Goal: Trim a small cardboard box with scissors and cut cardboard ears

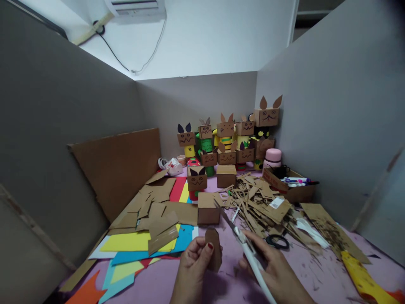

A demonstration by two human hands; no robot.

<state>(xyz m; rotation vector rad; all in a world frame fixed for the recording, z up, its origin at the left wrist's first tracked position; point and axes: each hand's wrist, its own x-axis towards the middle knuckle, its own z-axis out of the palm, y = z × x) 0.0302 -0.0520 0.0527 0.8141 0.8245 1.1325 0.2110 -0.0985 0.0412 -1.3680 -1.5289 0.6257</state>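
My left hand (193,264) is closed on a small cardboard piece (214,251) with trimmed corners, pinched under the thumb. In my right hand (274,268) are scissors (245,241) with white handles, their dark blades pointing up and to the left. The blades and the cardboard piece are apart. Just beyond both hands stands a plain cardboard box (209,214), partly crossed by the scissor tips. Behind it a second plain box (226,179) sits beside a cardboard figure (197,181) with dark ears and a drawn face.
Several cardboard animal figures (226,128) stand at the back. Cardboard scraps (253,196) heap on the right near black-handled scissors (277,241) and a box of pens (289,190). Cardboard sheets (163,223) and coloured paper (126,242) lie left. Grey partitions (332,105) enclose the table.
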